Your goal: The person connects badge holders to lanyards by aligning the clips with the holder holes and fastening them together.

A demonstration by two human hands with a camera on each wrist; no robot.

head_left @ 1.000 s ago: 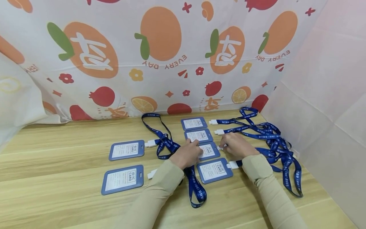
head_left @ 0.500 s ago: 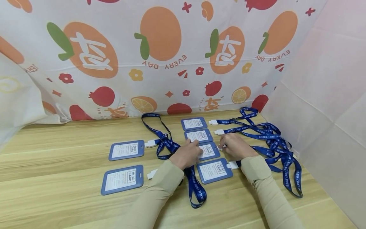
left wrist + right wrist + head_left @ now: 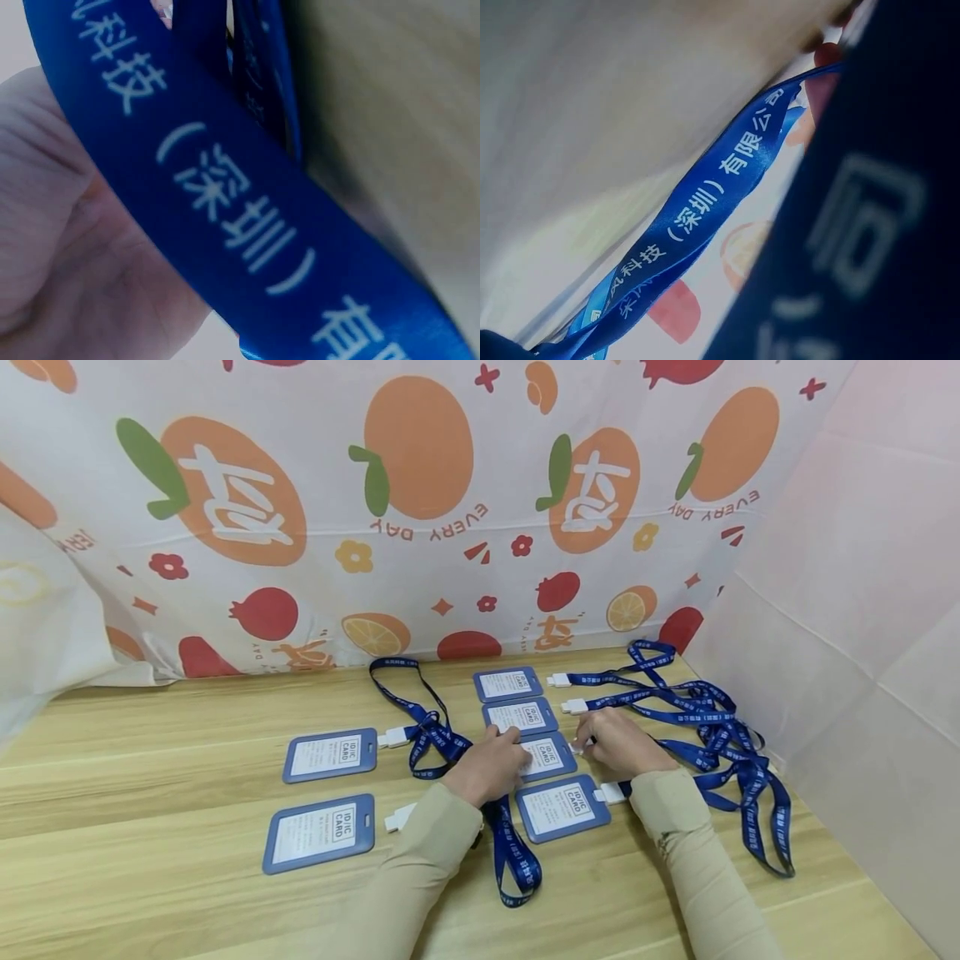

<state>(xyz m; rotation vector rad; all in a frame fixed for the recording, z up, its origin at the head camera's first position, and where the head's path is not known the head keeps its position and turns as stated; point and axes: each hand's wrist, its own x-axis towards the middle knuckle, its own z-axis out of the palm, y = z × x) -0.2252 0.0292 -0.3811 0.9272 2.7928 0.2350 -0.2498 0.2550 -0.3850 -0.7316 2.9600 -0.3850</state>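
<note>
In the head view, my left hand (image 3: 491,766) holds the left part of a blue ID badge holder (image 3: 549,754), third from the back in a column on the table. My right hand (image 3: 621,742) pinches a small white lanyard clip (image 3: 577,747) right at that holder's slotted end; the fingers cover most of the clip. A blue lanyard (image 3: 686,753) trails from under the right hand. The left wrist view has a printed blue lanyard strap (image 3: 225,191) crossing in front of the palm. Another stretch of lanyard (image 3: 705,195) hangs across the right wrist view.
Nearest in the column lies a badge holder (image 3: 564,808) with a white clip (image 3: 611,792) at its slot. Two further holders (image 3: 519,716) (image 3: 508,684) lie behind, their lanyards to the right. Two more holders (image 3: 330,755) (image 3: 320,833) are at left. A fruit-print cloth (image 3: 420,577) backs the table.
My right wrist has shifted slightly left while its fingers stay at the holder's slot. The left hand keeps its place on the holder, and the other badges lie as before.
</note>
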